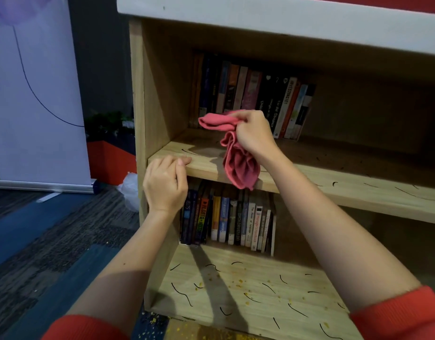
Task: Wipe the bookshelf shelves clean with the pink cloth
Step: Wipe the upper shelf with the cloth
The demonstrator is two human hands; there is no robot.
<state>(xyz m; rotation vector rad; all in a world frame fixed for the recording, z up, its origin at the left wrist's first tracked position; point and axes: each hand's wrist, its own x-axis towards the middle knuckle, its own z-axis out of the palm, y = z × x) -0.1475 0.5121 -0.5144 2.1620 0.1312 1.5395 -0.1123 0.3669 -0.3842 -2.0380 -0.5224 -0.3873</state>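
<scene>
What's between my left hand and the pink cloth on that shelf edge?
In the head view, only bare, shadowed wood of the shelf edge lies between the left hand and the pink cloth.

The only view comes from a wide-angle camera worn on the person's head, facing forward and down at a wooden bookshelf [160, 99] from within arm's reach. Both forearms run up from the bottom corners. The left hand [166, 185] grips the front edge of the middle shelf [321, 177], and the right hand [254, 133] holds the pink cloth [238, 165] near the centre of the frame. The camera sits higher than the middle shelf and the lower shelf [248, 290], so both boards show their top faces. The white top board [260, 18] crosses the upper edge, and the bookshelf runs off to the right. The carpeted floor [52, 241] and a white banner [35, 94] fill the left side.
</scene>
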